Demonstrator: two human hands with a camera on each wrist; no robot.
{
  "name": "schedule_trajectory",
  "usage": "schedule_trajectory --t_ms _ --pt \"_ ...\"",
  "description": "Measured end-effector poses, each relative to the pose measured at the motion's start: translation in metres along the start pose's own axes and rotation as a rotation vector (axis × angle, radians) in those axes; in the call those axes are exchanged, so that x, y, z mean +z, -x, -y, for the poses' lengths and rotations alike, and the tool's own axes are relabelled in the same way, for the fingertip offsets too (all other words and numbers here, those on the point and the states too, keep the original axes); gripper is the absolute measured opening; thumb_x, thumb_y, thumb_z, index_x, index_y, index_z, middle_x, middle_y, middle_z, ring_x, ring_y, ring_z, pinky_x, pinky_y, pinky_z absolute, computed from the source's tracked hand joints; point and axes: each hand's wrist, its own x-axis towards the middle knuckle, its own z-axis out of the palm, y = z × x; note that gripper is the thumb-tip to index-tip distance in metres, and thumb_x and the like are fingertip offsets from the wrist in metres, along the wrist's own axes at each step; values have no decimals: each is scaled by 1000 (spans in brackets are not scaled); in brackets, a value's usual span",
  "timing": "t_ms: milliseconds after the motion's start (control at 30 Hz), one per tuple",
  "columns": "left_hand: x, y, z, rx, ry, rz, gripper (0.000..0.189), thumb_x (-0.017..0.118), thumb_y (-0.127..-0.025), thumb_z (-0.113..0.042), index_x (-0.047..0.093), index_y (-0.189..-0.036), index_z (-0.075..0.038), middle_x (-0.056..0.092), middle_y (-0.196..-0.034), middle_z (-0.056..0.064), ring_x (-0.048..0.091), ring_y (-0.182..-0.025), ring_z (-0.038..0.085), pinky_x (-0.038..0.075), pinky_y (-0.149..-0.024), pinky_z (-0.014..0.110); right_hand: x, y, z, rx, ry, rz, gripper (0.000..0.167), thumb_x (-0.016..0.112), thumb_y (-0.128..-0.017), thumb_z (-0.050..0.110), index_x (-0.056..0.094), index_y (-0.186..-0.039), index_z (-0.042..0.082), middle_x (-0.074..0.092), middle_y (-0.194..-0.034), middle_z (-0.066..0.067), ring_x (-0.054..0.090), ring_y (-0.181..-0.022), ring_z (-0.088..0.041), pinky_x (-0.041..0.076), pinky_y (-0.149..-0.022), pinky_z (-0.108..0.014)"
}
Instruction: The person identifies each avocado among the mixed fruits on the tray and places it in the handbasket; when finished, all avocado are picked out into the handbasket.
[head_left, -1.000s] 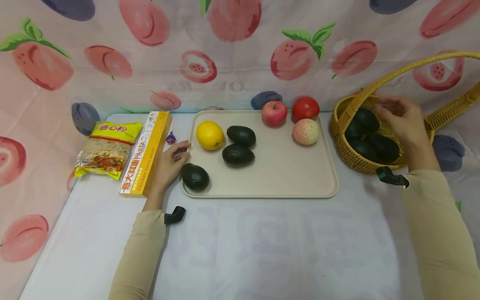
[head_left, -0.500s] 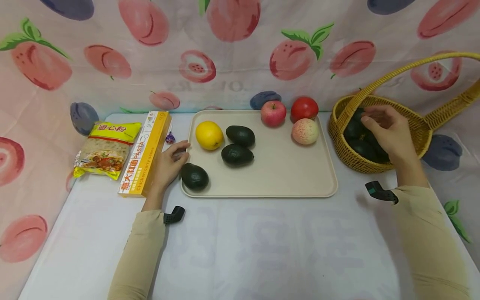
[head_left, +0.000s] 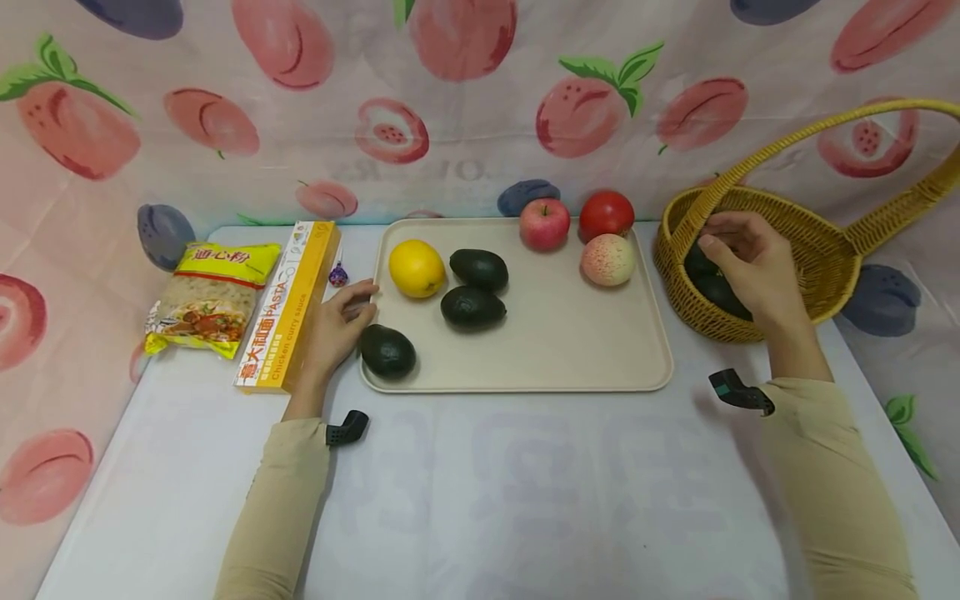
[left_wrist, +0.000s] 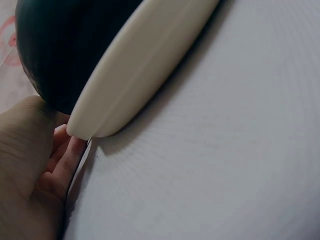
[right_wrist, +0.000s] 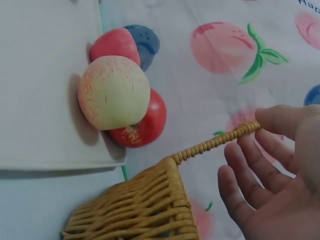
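My right hand [head_left: 753, 267] hovers over the wicker basket [head_left: 686, 304], fingers loosely bent above the dark avocados [head_left: 720, 296] inside, which it partly hides. In the right wrist view nothing lies between the thumb and fingers of that hand [right_wrist: 270, 170]; the basket handle [right_wrist: 215, 145] runs behind them. At the beige tray's [head_left: 570, 350] left edge rests my left hand [head_left: 333, 333], fingers relaxed against the rim. Close beside its thumb lies an avocado [head_left: 387, 352] on the tray, also seen as a dark round shape [left_wrist: 65, 45] in the left wrist view.
Two more avocados [head_left: 476, 287] and a yellow lemon [head_left: 417, 268] lie on the tray. An apple [head_left: 544, 224], a red tomato-like fruit [head_left: 606, 214] and a speckled peach [head_left: 608, 260] sit at its back right. A pasta box [head_left: 288, 308] and a pasta bag [head_left: 213, 300] lie left.
My right hand has moved left across the basket from its right side, covering more of the avocados. My left hand has stayed at the tray edge.
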Motion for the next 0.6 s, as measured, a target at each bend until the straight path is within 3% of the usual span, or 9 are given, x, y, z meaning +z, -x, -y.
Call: schedule_trajectory --t_ms 133,333,600 --pt "-1 1 -1 -9 5 3 34 60 -93 -21 58 -127 -20 49 -142 -5 54 -123 17 47 -103 33 3 3 1 -32 -60 -23 32 62 -87 -1 58 -119 -1 65 -101 4 59 -88 -1 48 -75 -10" --pt "0 0 -1 -9 11 5 34 60 -93 -20 58 -126 -19 49 -142 -5 54 -123 17 48 -103 33 10 8 5 -46 -94 -10 30 63 -87 2 58 -116 -5 64 -99 0 59 -84 -6 49 -71 -12" --pt "0 0 -1 -17 13 5 33 60 -93 -20 58 -126 -20 49 -143 -5 55 -122 17 48 -103 33 31 16 10 -7 114 131 35 62 -90 11 54 -122 1 60 -109 -3 54 -99 -8 46 -79 -12"
